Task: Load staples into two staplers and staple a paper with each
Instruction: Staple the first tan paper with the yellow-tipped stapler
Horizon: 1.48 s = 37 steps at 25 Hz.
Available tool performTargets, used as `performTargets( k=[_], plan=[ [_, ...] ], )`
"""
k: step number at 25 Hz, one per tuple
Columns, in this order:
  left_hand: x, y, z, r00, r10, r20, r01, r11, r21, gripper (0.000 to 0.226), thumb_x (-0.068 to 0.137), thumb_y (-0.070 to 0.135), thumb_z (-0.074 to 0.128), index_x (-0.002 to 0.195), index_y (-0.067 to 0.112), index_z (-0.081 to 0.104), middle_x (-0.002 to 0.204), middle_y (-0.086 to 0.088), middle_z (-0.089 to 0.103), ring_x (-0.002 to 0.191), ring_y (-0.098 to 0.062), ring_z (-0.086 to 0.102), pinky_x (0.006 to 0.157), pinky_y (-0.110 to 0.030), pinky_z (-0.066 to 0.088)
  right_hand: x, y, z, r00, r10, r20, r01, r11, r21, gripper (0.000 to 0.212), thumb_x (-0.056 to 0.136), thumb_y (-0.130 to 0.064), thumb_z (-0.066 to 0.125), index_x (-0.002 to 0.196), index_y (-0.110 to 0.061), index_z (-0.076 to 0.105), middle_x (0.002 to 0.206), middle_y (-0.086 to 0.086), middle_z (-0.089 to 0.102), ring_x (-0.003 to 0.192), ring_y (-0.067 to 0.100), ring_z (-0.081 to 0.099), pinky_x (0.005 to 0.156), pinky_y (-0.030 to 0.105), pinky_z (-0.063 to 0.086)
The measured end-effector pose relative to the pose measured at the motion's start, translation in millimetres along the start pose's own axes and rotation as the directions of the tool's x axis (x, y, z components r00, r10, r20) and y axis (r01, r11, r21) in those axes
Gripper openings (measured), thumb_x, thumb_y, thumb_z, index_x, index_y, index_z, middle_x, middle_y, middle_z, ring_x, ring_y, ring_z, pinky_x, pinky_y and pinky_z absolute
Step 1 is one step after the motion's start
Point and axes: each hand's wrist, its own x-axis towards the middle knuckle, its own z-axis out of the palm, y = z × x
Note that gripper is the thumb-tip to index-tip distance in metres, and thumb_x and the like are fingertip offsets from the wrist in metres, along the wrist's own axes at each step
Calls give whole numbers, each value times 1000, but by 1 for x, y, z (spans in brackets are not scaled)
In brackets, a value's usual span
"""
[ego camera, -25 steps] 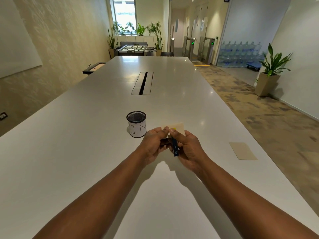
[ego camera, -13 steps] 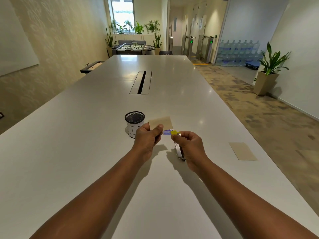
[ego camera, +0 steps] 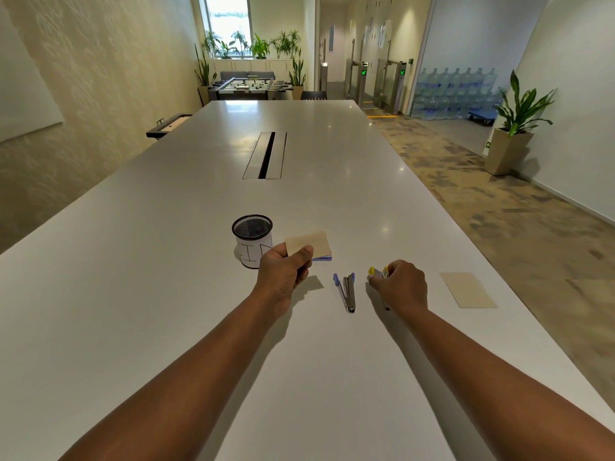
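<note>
- Both hands work above a long white table (ego camera: 166, 294): the left hand (ego camera: 283, 272) pinches a small tan paper card (ego camera: 307, 244) between thumb and fingers, holding it up just beside a black mesh pen cup with a white hand-lettered label (ego camera: 252, 239).
- Right hand (ego camera: 399, 284) is curled round a small yellow-tipped stapler (ego camera: 377, 271), only its front end showing past the fingers; whether it rests on the table or is lifted clear cannot be told.
- Between the two hands lies a slim blue-and-silver stapler (ego camera: 346, 291), flat on the table and touched by neither hand; whether it is loaded cannot be told from this angle.
- Under the raised card sits a small blue-and-white box (ego camera: 322, 258), probably the staples, partly hidden.
- A second tan paper card (ego camera: 467, 289) lies flat near the right edge of the table, well apart from the staplers.
- Judged from the layout, one card appears finished with and the yellow-tipped stapler is next in hand.
- Risks ahead: the card is held by one corner only, so it could bend or slip as it goes into the stapler's mouth; a one-handed squeeze on so small a stapler could skew the staple or jam it; the loose stapler lies close enough to be knocked by the right forearm.
</note>
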Motion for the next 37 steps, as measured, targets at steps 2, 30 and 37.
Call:
performTargets(
  k=[2, 30, 37],
  plan=[
    [0, -2, 1, 1000, -7, 18, 6, 1000, 14, 10, 91, 10, 74, 99, 16, 72, 77, 1, 75, 66, -9, 66, 65, -25, 56, 2, 3, 2, 1000, 13, 10, -13, 999, -46, 46, 77, -32, 76, 58, -15, 38, 51, 2, 38, 48, 21, 40, 47, 30, 25],
    [-59, 63, 12, 990, 81, 117, -116, 934, 337, 50, 99, 57, 51, 89, 12, 69, 61, 3, 53, 49, -8, 41, 51, -24, 34, -49, -90, -60, 821, -545, -166, 544, 661, 517, 17, 91, -12, 73, 93, -28, 75, 90, -11, 75, 86, 8, 66, 77, 29, 53],
    [-66, 68, 9, 978, 129, 163, -171, 945, 279, 7, 89, 16, 71, 94, 16, 76, 77, 2, 69, 71, -14, 54, 63, -28, 42, -51, -103, -73, 918, -354, 180, 43, 539, 841, 7, 95, -10, 67, 92, -10, 74, 72, 3, 70, 62, 13, 59, 59, 23, 51]
  ],
)
